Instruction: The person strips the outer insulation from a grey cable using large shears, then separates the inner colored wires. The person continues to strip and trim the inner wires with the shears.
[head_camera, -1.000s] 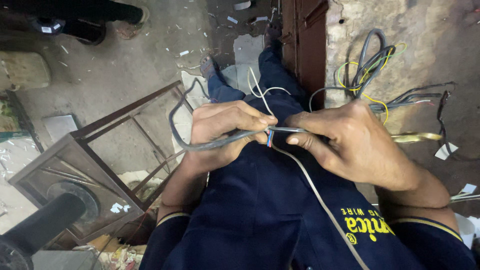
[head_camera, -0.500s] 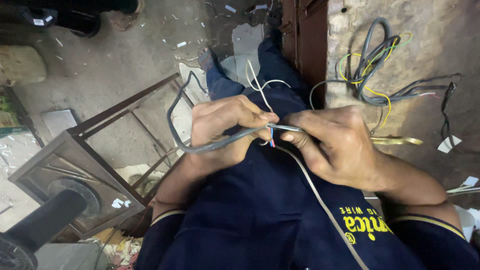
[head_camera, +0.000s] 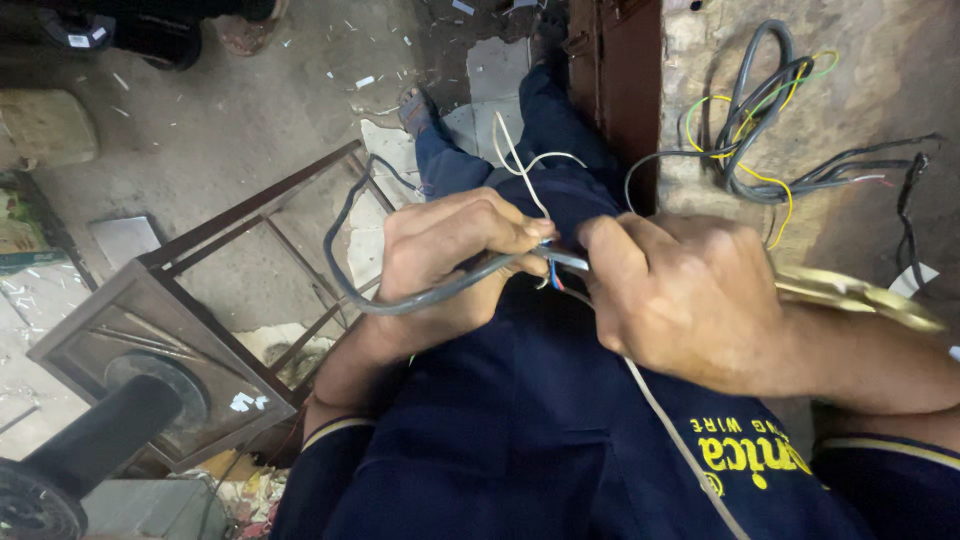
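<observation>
Between both hands (head_camera: 560, 275), the grey cable (head_camera: 440, 290) is gripped, ends meeting.

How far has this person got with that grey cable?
Done: the grey cable has its sheath off at the tip, where red and blue inner wires show. In hand: the left hand grips the cable and the right hand works at that bared end. Left: whether the coloured wires are stripped cannot be seen; the cable bundle lies untouched.
</observation>
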